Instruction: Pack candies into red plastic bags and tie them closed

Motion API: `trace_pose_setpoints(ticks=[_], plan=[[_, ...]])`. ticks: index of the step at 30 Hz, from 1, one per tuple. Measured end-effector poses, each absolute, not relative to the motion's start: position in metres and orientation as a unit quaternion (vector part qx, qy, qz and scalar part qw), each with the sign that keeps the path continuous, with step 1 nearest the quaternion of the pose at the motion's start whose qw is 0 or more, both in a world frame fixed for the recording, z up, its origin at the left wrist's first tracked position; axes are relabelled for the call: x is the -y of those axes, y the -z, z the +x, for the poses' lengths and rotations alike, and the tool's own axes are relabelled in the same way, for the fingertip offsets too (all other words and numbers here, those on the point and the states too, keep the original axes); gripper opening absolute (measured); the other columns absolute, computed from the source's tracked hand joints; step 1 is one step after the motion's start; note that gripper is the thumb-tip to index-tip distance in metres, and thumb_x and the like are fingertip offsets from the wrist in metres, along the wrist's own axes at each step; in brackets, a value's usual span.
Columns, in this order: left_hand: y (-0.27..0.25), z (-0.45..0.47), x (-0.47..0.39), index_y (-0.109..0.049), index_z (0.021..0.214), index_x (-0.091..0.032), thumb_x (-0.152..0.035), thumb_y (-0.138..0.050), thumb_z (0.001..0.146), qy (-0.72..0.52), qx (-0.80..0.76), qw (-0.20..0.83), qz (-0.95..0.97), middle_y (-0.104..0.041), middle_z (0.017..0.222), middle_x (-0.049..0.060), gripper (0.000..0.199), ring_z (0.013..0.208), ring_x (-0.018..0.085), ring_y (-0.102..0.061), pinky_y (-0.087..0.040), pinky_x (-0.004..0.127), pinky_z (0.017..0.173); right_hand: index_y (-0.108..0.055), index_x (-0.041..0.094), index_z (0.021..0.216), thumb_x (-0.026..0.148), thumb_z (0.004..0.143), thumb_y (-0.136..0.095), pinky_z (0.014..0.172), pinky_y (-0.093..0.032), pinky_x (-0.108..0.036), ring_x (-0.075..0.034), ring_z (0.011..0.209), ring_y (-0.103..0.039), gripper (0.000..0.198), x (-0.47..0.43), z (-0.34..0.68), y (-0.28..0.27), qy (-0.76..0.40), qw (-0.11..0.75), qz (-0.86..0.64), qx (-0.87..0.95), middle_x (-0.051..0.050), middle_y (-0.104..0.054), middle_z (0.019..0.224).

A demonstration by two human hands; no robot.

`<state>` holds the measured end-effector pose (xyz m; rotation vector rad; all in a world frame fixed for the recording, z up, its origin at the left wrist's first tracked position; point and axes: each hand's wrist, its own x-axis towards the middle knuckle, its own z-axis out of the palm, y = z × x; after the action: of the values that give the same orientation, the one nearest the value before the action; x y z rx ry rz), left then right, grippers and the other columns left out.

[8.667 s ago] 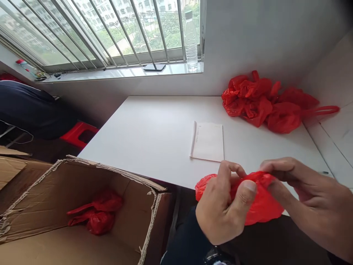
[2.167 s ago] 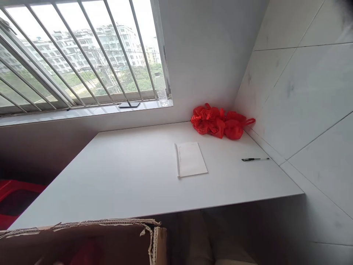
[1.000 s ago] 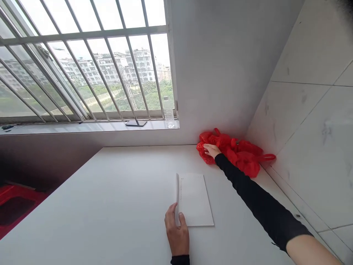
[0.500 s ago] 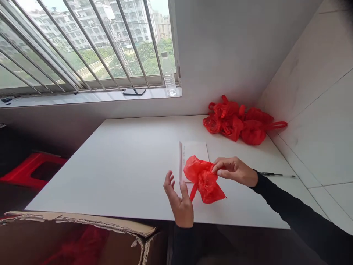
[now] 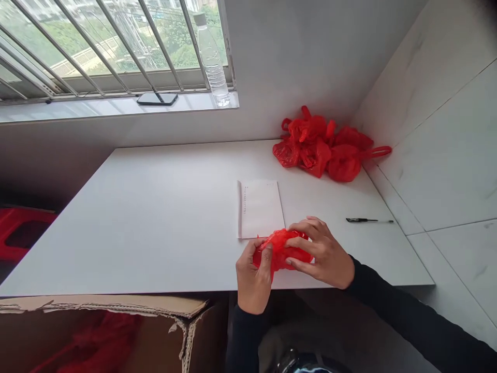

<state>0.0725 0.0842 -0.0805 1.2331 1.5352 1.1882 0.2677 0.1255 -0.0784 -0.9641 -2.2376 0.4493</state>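
A crumpled red plastic bag (image 5: 280, 249) is between my two hands, above the near edge of the white table (image 5: 174, 223). My left hand (image 5: 254, 274) pinches the bag's left end between thumb and fingers. On the other side, my right hand (image 5: 320, 252) has its fingers curled round the bag's right part. What the bag contains, if anything, is hidden. Just beyond the bag lies a white notepad (image 5: 261, 207) with a line of small print down its left side.
Several knotted red bags (image 5: 322, 147) are heaped in the far right corner. A pen (image 5: 368, 220) lies at the right. On the windowsill are a phone (image 5: 157, 99) and a clear bottle (image 5: 213, 62). A cardboard box (image 5: 182, 305) with red bags inside stands at lower left.
My left hand, open and apart from the bag before, now grips its left end. The bag is more bunched up, and my right hand has wrapped round it. The view has tilted down.
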Motion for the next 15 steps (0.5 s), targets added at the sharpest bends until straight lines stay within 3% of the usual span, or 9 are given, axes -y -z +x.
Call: trace_pose_setpoints(ticks=[3, 8, 11, 13, 15], plan=[[0.083, 0.065, -0.083, -0.067, 0.098, -0.02, -0.044, -0.055, 0.096, -0.477, -0.622, 0.417, 0.46, -0.07, 0.094, 0.003, 0.027, 0.085, 0.017, -0.066, -0.054, 0.027, 0.074, -0.066, 0.022, 0.095, 0.021, 0.094, -0.063, 0.113, -0.03, -0.058, -0.023, 0.104, -0.056, 0.003, -0.127, 0.269, 0.088, -0.165, 0.331, -0.378, 0.849, -0.006, -0.061, 0.111], [0.107, 0.052, -0.083, -0.062, 0.085, -0.017, -0.047, -0.056, 0.094, -0.484, -0.685, 0.356, 0.412, -0.062, 0.07, 0.001, 0.032, 0.062, 0.016, -0.058, -0.05, 0.027, 0.058, -0.062, 0.023, 0.086, 0.021, 0.098, -0.054, 0.115, -0.03, -0.057, -0.022, 0.109, -0.057, 0.014, -0.13, 0.285, 0.094, -0.217, 0.338, -0.452, 0.797, -0.005, -0.062, 0.112], [0.107, 0.056, -0.079, -0.062, 0.113, -0.019, -0.04, -0.063, 0.091, -0.499, -0.7, 0.27, 0.433, -0.065, 0.097, 0.006, 0.03, 0.088, 0.021, -0.064, -0.054, 0.035, 0.081, -0.062, 0.024, 0.101, 0.024, 0.098, -0.055, 0.118, -0.025, -0.058, -0.022, 0.112, -0.058, 0.008, -0.127, 0.28, 0.092, -0.226, 0.345, -0.458, 0.788, -0.005, -0.063, 0.115], [0.1, 0.062, -0.075, -0.057, 0.128, -0.024, -0.028, -0.067, 0.088, -0.496, -0.662, 0.165, 0.537, -0.059, 0.12, 0.01, 0.042, 0.113, 0.025, -0.058, -0.048, 0.043, 0.1, -0.061, 0.024, 0.116, 0.03, 0.096, -0.061, 0.12, -0.017, -0.062, -0.024, 0.115, -0.056, 0.02, -0.126, 0.273, 0.092, -0.22, 0.332, -0.439, 0.805, -0.006, -0.062, 0.119], [0.094, 0.065, -0.072, -0.059, 0.13, -0.025, -0.019, -0.068, 0.086, -0.433, -0.585, 0.086, 0.68, -0.054, 0.132, 0.011, 0.046, 0.129, 0.029, -0.049, -0.04, 0.052, 0.111, -0.062, 0.024, 0.117, 0.032, 0.094, -0.065, 0.121, -0.011, -0.063, -0.024, 0.113, -0.057, 0.024, -0.126, 0.266, 0.092, -0.216, 0.311, -0.418, 0.826, -0.005, -0.062, 0.116]])
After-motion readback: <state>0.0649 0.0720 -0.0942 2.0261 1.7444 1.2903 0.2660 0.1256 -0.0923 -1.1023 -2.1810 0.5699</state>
